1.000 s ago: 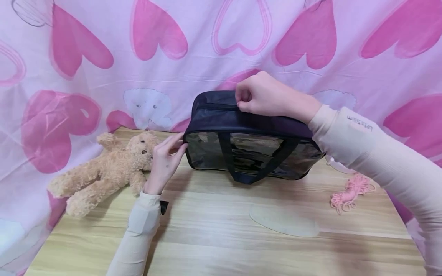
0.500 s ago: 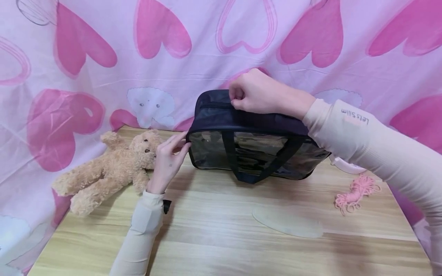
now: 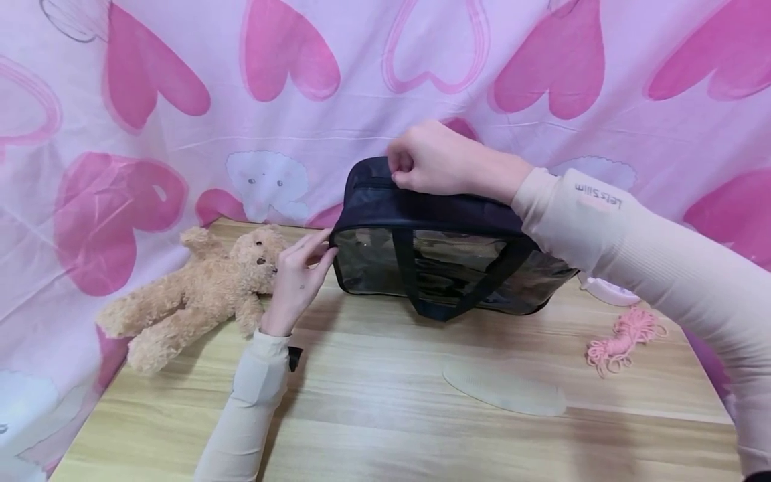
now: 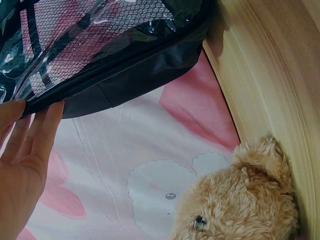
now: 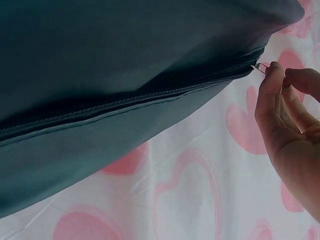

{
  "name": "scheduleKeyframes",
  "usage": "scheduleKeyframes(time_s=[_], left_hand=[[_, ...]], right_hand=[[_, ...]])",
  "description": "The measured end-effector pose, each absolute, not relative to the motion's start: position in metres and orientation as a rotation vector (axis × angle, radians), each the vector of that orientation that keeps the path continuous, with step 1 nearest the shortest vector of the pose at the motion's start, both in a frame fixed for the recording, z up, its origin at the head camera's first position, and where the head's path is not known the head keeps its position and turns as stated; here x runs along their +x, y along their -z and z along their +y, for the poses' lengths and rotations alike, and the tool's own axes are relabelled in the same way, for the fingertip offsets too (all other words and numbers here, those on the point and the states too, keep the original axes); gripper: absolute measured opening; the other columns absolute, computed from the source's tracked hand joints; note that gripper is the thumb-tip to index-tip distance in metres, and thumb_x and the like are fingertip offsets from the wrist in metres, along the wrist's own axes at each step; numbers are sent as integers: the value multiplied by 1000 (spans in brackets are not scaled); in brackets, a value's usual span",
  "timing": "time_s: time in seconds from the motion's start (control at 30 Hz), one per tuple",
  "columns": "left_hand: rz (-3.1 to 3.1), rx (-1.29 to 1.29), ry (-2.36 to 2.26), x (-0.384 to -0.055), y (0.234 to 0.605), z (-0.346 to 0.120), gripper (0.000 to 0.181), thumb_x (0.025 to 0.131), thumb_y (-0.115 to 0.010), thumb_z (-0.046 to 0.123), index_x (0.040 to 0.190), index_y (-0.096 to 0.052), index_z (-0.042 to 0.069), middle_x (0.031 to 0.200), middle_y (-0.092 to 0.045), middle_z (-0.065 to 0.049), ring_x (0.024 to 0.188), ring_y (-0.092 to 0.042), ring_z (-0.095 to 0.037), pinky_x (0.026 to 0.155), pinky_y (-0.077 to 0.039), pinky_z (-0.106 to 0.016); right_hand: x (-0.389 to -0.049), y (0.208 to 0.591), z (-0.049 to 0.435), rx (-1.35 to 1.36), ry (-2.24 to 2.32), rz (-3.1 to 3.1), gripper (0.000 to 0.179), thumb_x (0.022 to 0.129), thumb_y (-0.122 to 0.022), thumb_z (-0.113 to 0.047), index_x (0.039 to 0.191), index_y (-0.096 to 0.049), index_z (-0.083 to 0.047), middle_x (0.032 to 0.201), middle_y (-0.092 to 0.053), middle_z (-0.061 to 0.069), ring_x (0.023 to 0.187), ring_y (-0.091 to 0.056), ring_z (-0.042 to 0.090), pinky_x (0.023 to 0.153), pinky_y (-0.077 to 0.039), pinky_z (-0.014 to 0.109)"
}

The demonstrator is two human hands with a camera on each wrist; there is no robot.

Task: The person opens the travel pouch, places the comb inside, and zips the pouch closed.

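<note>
Just one bag (image 3: 460,268), one edge (image 4: 87,82) in the left hand's (image 3: 298,284) pinch, one zip pull (image 5: 260,68) in the right hand's (image 3: 430,161).

My left sleeve (image 3: 241,408) and my right sleeve (image 3: 653,251) are both long, cream-coloured and rather close-fitting. The right one has fine ribs, and it carries dark lettering (image 3: 598,193), upside down in the head view. Beside my left cuff (image 3: 271,343) a small black piece (image 3: 294,358) sticks out.
</note>
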State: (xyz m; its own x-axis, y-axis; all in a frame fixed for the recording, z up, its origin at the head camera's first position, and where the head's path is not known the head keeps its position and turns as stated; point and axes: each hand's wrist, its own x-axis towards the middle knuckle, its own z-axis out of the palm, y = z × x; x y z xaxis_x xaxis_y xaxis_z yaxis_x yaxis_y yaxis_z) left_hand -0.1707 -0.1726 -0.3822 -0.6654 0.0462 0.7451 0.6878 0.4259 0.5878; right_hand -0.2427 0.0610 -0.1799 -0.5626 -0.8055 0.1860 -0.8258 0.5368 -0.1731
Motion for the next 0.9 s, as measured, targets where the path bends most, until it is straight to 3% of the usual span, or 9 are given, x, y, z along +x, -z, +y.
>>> scheduleKeyframes(time_s=[0.43,0.7,0.9], left_hand=[[-2041,-603,1265,-170,381,-165,33,82,-68,-9,114,-67,-2,101,-68,-13,77,-67,-24,71,-57,-21],[-2046,-600,1247,-170,379,-163,34,81,-67,-14,113,-66,-5,99,-68,-16,76,-67,-26,70,-58,-27],[-2042,-601,1261,-170,381,-164,33,82,-69,-9,114,-67,-3,100,-68,-14,78,-67,-25,72,-57,-21]], right_hand=[[-243,177,49,1444,-394,-2642,11,83,-59,-7,75,-65,-4,66,-61,5,66,-57,19,62,-47,31],[-245,176,49,1425,-386,-2658,11,84,-59,-8,76,-66,-4,69,-63,5,68,-58,19,64,-48,31],[-244,175,49,1436,-401,-2687,9,83,-61,-8,78,-66,-4,70,-65,4,69,-59,17,65,-48,30]])
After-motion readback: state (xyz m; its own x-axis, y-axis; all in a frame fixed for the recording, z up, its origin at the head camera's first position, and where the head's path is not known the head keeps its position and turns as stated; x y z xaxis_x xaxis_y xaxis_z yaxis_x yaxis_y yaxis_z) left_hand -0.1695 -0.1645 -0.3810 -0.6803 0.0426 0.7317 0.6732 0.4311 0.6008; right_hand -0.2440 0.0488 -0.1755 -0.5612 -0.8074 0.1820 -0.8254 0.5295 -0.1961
